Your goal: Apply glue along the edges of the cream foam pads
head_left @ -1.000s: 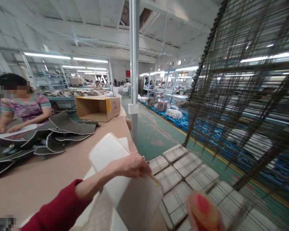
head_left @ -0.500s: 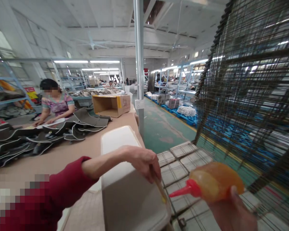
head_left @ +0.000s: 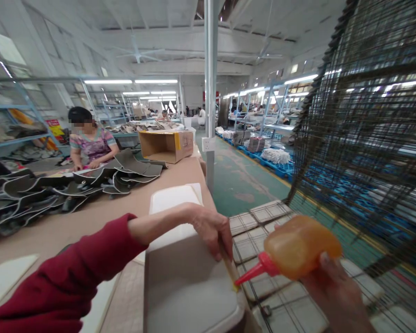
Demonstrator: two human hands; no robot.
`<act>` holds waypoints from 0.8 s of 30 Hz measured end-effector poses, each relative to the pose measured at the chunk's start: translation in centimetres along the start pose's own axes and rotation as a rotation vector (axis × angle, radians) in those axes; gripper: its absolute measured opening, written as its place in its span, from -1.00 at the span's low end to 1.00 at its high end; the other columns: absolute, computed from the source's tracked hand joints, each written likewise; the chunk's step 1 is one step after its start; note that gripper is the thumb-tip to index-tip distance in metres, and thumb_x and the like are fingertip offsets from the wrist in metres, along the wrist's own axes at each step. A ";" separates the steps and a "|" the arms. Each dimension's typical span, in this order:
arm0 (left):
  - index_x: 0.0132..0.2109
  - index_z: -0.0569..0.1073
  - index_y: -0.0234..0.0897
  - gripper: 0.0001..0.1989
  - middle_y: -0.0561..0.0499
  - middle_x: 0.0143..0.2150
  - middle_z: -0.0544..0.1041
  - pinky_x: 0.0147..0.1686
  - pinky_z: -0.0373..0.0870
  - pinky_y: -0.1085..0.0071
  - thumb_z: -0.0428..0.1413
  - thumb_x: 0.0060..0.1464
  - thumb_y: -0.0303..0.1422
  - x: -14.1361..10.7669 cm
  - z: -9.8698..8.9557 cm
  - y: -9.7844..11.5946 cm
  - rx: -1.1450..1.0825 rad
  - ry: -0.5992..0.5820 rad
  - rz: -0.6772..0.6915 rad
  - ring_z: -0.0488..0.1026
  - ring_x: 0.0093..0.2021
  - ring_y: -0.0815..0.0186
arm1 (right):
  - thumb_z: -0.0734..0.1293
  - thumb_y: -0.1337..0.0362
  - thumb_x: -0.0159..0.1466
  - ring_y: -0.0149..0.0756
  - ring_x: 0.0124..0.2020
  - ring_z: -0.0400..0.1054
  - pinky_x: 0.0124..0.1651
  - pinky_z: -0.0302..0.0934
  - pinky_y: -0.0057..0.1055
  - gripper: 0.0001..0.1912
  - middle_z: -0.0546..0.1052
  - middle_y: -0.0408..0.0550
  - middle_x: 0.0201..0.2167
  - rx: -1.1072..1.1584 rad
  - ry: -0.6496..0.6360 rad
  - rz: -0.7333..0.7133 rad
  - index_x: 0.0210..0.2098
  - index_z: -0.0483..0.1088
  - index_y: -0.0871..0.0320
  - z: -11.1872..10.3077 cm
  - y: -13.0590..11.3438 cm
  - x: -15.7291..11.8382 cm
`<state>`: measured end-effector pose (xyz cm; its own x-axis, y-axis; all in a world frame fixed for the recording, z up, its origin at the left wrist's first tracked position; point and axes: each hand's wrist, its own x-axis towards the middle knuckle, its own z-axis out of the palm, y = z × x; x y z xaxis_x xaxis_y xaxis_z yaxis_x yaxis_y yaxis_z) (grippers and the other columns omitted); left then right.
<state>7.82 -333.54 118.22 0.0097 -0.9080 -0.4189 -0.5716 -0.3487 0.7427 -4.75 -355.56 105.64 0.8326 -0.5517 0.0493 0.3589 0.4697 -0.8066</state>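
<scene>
My right hand (head_left: 336, 282) is wrapped around a squeeze bottle (head_left: 301, 247) of amber liquid, tilted with its red nozzle pointing left and down. The nozzle tip meets a yellow smear at the end of a thin tan strip (head_left: 229, 270). That strip runs along the right edge of a white panel (head_left: 190, 282) with rounded corners. Over this edge bends my left hand (head_left: 215, 233), its fingers closed on the strip; the fingertips are partly hidden. More white panel (head_left: 175, 194) shows beyond my left forearm.
A brown-covered table (head_left: 125, 203) carries dark, pale-edged pieces (head_left: 79, 185) and an open cardboard box (head_left: 166, 145). Beside it, a wire rack (head_left: 273, 296) lies over pale blocks, with upright mesh (head_left: 360, 125) at right. A post (head_left: 210, 92) stands ahead; a co-worker (head_left: 92, 143) sits left.
The bottle has moved left and its nozzle tip now meets the yellow smear at the panel's edge; before, a small gap lay between. My left hand keeps its hold. The view has shifted slightly.
</scene>
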 end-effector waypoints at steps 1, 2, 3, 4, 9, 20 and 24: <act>-0.24 0.59 -0.46 -0.74 0.04 -0.43 0.60 -0.39 0.35 0.62 0.23 -0.19 -0.58 -0.3 -0.1 -0.3 -0.004 -0.004 0.003 0.47 -0.37 0.34 | 0.55 0.11 -0.23 -0.07 -0.27 0.43 -0.28 0.38 -0.26 -0.28 0.51 0.03 -0.17 -0.001 0.027 -0.008 -0.05 0.40 -0.01 0.4 0.3 0.1; -0.24 0.59 -0.46 -0.74 0.04 -0.43 0.60 -0.40 0.35 0.62 0.23 -0.19 -0.58 -0.6 -0.1 -0.6 -0.005 -0.003 0.004 0.47 -0.38 0.34 | 0.55 0.13 -0.25 -0.08 -0.26 0.43 -0.23 0.37 -0.26 -0.24 0.51 0.02 -0.16 0.007 0.044 0.003 -0.03 0.39 -0.02 0.8 0.5 0.2; -0.24 0.59 -0.46 -0.74 0.04 -0.43 0.60 -0.40 0.35 0.62 0.23 -0.19 -0.57 -0.8 -0.2 -0.9 -0.003 -0.002 0.005 0.47 -0.38 0.35 | 0.56 0.15 -0.27 -0.08 -0.24 0.42 -0.18 0.35 -0.26 -0.22 0.51 0.01 -0.16 0.017 0.040 0.018 -0.02 0.38 -0.02 1.2 0.8 0.2; -0.23 0.59 -0.47 -0.74 0.04 -0.43 0.60 -0.40 0.35 0.62 0.22 -0.18 -0.57 -1.1 -0.3 -1.1 -0.002 -0.002 0.004 0.47 -0.38 0.35 | 0.55 0.17 -0.26 -0.08 -0.21 0.42 -0.13 0.32 -0.27 -0.22 0.51 0.01 -0.16 0.015 0.015 0.017 -0.01 0.37 -0.01 1.5 1.1 0.3; -0.23 0.59 -0.48 -0.74 0.03 -0.42 0.60 -0.38 0.35 0.62 0.21 -0.18 -0.58 -2.1 -0.7 -2.3 -0.029 -0.008 0.012 0.47 -0.36 0.34 | 0.48 0.17 -0.08 -0.12 -0.08 0.36 -0.05 0.27 -0.31 -0.37 0.51 0.01 -0.16 -0.019 -0.118 0.036 0.00 0.36 0.02 1.8 2.0 0.8; -0.27 0.61 -0.39 -0.76 0.06 -0.43 0.60 -0.37 0.37 0.56 0.23 -0.21 -0.55 -3.6 -1.3 -4.2 -0.133 0.071 0.041 0.47 -0.36 0.31 | 0.51 0.15 -0.12 -0.09 -0.10 0.36 -0.19 0.33 -0.31 -0.33 0.46 0.06 -0.08 -0.029 -0.082 0.067 0.00 0.35 0.04 4.1 1.3 -0.6; -0.28 0.61 -0.37 -0.75 0.08 -0.42 0.60 -0.39 0.35 0.57 0.25 -0.23 -0.51 -4.3 -1.5 -4.8 -0.178 0.144 0.034 0.45 -0.38 0.34 | 0.53 0.13 -0.18 -0.13 -0.18 0.39 -0.35 0.35 -0.39 -0.27 0.46 0.02 -0.08 0.001 0.035 0.066 0.00 0.35 0.00 3.7 1.7 -0.7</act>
<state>11.78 -328.37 117.25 0.1171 -0.9393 -0.3225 -0.4198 -0.3411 0.8411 -3.14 -351.86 106.43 0.8394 -0.5429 -0.0245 0.3039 0.5063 -0.8070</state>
